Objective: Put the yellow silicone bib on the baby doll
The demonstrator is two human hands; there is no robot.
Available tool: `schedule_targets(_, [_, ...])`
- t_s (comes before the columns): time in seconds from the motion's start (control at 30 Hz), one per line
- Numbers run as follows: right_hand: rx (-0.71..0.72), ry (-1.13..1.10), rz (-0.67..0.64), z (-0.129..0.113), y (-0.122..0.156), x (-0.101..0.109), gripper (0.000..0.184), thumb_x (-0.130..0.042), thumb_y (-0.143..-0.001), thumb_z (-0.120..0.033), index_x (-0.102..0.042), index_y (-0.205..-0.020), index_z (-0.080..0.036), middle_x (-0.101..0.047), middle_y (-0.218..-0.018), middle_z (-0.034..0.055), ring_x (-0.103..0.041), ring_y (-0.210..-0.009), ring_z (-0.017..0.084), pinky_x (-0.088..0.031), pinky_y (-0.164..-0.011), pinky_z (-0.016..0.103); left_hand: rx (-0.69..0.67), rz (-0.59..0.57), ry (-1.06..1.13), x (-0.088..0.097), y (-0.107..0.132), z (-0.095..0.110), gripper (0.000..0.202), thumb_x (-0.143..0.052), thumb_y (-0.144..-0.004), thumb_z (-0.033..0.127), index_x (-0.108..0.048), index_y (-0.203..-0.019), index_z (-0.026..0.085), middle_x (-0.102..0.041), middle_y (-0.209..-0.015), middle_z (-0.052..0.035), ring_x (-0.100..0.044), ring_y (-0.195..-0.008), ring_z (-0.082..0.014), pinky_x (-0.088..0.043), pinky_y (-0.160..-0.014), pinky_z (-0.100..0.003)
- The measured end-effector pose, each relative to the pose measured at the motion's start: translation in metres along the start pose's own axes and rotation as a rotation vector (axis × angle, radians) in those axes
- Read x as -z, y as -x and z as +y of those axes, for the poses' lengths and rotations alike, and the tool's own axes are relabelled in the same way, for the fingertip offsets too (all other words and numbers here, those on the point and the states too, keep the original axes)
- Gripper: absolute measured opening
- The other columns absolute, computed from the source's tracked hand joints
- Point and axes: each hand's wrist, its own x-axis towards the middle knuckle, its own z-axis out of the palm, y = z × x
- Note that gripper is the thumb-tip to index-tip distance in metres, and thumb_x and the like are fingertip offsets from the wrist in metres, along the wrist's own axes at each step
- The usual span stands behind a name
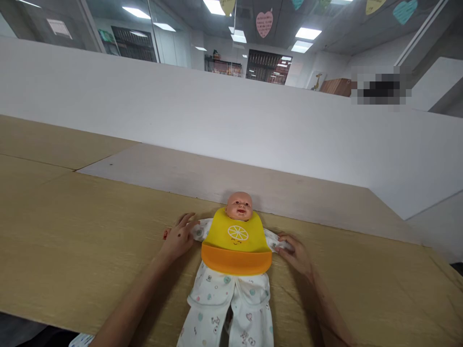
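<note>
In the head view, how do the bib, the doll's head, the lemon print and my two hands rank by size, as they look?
1. bib, clearly largest
2. left hand and right hand, which look alike, so they are not ranked
3. doll's head, slightly smaller than either hand
4. lemon print, smallest

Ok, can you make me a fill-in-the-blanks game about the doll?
1. The doll lies on its ____ on the table.
2. Its yellow bib has an ____ pocket.
3. The left hand and the right hand each touch one white ____ of the doll's clothes.
Missing words: back, orange, sleeve.
</note>
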Motion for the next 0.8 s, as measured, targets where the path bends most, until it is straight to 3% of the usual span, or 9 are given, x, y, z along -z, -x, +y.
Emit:
schedule_targets(0.1, [-0.139,-0.114,0.033,-0.012,-0.019,0.001,0.025,-0.059,-0.077,-0.049,-0.062,-0.086,-0.025,-0.068,-0.1,0.0093,-0.064,-0.091,0.026,-0.051,-0.079,0.04,0.202,0.052,0.182,0.001,-0.033,0.022,0.041,-0.043,-0.078,0.017,-0.06,-0.115,0.018,-0.061,-0.127,-0.0117,-0.058,-0.115,-0.0247,-0.047,-0.099,-0.041])
schedule_targets(0.2, [-0.123,-0.141,0.041,-0.025,-0.046,-0.004,0.031,-0.057,-0.079,-0.048,-0.062,-0.085,-0.019,-0.067,-0.092,0.0091,-0.062,-0.085,0.022,-0.048,-0.078,0.036,0.388,-0.105,0.245,-0.006,-0.077,0.037,0.038,-0.049,-0.079,0.025,-0.058,-0.115,0.016,-0.069,-0.105,-0.0113,-0.065,-0.097,-0.0248,-0.05,-0.088,-0.039])
schedule_targets(0.27, [-0.087,-0.162,0.022,-0.03,-0.065,-0.014,0.031,-0.055,-0.079,-0.047,-0.061,-0.083,-0.017,-0.066,-0.088,0.0075,-0.06,-0.083,0.019,-0.046,-0.079,0.032,0.487,-0.199,0.22,-0.016,-0.1,0.04,0.036,-0.055,-0.077,0.027,-0.06,-0.111,0.016,-0.07,-0.098,-0.0109,-0.065,-0.095,-0.0265,-0.05,-0.082,-0.038])
schedule_targets(0.4, [-0.095,-0.192,0.026,-0.029,-0.098,-0.046,0.028,-0.049,-0.082,-0.04,-0.06,-0.083,-0.014,-0.064,-0.081,0.0058,-0.056,-0.075,0.015,-0.044,-0.072,0.028,0.618,-0.192,0.239,-0.043,-0.111,0.03,0.03,-0.052,-0.078,0.023,-0.061,-0.105,0.015,-0.07,-0.099,-0.0132,-0.065,-0.094,-0.0261,-0.048,-0.08,-0.035])
schedule_targets(0.57, [-0.176,-0.138,0.016,-0.017,-0.121,-0.082,0.015,-0.048,-0.076,-0.021,-0.059,-0.084,-0.014,-0.064,-0.076,0.0043,-0.055,-0.069,0.014,-0.04,-0.066,0.026,0.498,-0.192,0.479,-0.066,-0.096,0.019,0.033,-0.044,-0.079,0.041,-0.064,-0.09,0.017,-0.07,-0.096,-0.0101,-0.063,-0.094,-0.0246,-0.048,-0.084,-0.035])
schedule_targets(0.7, [-0.198,-0.086,-0.039,-0.014,-0.123,-0.09,0.014,-0.052,-0.077,-0.021,-0.061,-0.084,-0.014,-0.064,-0.072,0.0029,-0.055,-0.066,0.014,-0.038,-0.062,0.025,0.396,-0.231,0.584,-0.072,-0.097,0.022,0.036,-0.04,-0.078,0.045,-0.064,-0.084,0.018,-0.07,-0.094,-0.0084,-0.062,-0.096,-0.026,-0.047,-0.086,-0.036])
schedule_targets(0.8, [-0.186,-0.076,-0.051,-0.014,-0.12,-0.09,0.017,-0.05,-0.08,-0.024,-0.062,-0.088,-0.014,-0.065,-0.078,0.004,-0.055,-0.069,0.014,-0.038,-0.065,0.025,0.42,-0.255,0.576,-0.076,-0.101,0.024,0.03,-0.044,-0.074,0.043,-0.061,-0.074,0.018,-0.067,-0.079,-0.0062,-0.061,-0.083,-0.0255,-0.047,-0.076,-0.036])
